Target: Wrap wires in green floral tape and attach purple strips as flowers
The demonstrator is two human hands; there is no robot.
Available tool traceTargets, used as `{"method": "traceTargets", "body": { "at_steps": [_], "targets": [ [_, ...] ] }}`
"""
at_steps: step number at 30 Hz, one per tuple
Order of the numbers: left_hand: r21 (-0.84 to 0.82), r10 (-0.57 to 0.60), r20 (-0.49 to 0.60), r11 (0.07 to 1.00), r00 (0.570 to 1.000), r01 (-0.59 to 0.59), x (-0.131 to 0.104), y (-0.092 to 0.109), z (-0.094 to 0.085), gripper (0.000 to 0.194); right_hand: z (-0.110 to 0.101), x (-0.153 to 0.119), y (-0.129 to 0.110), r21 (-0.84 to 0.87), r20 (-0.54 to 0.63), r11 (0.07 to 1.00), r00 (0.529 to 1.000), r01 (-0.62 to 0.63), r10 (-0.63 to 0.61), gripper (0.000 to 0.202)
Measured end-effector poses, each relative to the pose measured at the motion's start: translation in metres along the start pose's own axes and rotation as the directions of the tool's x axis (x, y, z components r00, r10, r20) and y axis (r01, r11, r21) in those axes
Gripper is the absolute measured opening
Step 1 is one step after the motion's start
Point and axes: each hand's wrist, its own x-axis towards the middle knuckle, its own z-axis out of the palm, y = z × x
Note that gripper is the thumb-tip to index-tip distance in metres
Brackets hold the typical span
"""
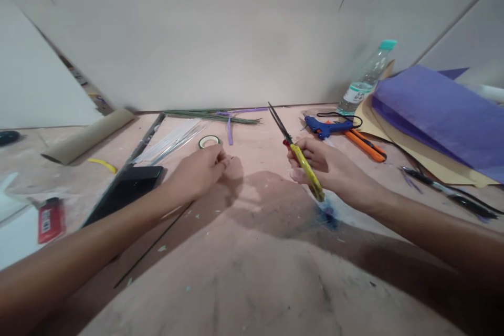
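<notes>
At right, scissors (pixel 305 164) are clamped by the handle in the right hand (pixel 328 165); at left, a stem wire (pixel 153 244), likely light and flexible, is suitably pinched near its far end by the left hand (pixel 200 172).

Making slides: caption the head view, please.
Left hand pinching a thin dark stem, right hand holding yellow-handled scissors over a table.

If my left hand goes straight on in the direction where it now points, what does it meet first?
Probably the blades of the scissors that the right hand holds: in the picture, they cross the line of the left hand. Depth is unclear, so it might pass below them instead.
</notes>
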Motion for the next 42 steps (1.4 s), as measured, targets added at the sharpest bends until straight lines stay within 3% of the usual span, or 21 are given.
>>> {"method": "traceTargets", "body": {
  "at_steps": [6,8,11,14,20,25,34,42],
  "targets": [
    [-0.417,0.033,0.145,0.908,0.989,0.031,-0.023,0.031,-0.005,0.019,-0.001,-0.006,0.001,-0.325,0.093,0.946,0.995,-0.005,0.037,0.036],
    [-0.665,0.033,0.217,0.737,0.975,0.123,-0.034,0.039,-0.002,0.022,0.003,-0.010,-0.005,-0.349,0.099,0.937,0.993,-0.021,0.059,0.037],
    [-0.806,0.020,0.218,0.567,0.976,0.169,-0.047,0.048,0.001,0.019,0.011,-0.016,-0.013,-0.283,0.130,0.958,0.987,-0.050,0.090,0.040],
    [-0.838,0.027,0.207,0.520,0.978,0.163,-0.055,0.055,0.000,0.019,0.016,-0.022,-0.017,-0.133,0.215,0.985,0.967,-0.106,0.133,0.046],
    [-0.815,-0.062,0.201,0.543,0.978,0.202,-0.066,0.065,0.001,0.031,0.018,-0.034,-0.024,0.064,0.343,0.984,0.930,-0.165,0.133,0.052],
    [-0.823,-0.083,0.292,0.485,0.953,0.294,-0.071,0.065,0.005,0.029,0.020,-0.037,-0.027,0.068,0.368,0.987,0.924,-0.143,0.108,0.053],
    [-0.835,0.005,0.341,0.461,0.940,0.300,-0.071,0.068,0.002,0.027,0.026,-0.040,-0.032,0.014,0.319,0.992,0.941,-0.125,0.114,0.062],
    [-0.830,0.025,0.363,0.462,0.931,0.311,-0.071,0.064,0.004,0.026,0.029,-0.041,-0.028,-0.065,0.261,0.998,0.964,-0.026,0.042,0.052]
  ]
}}
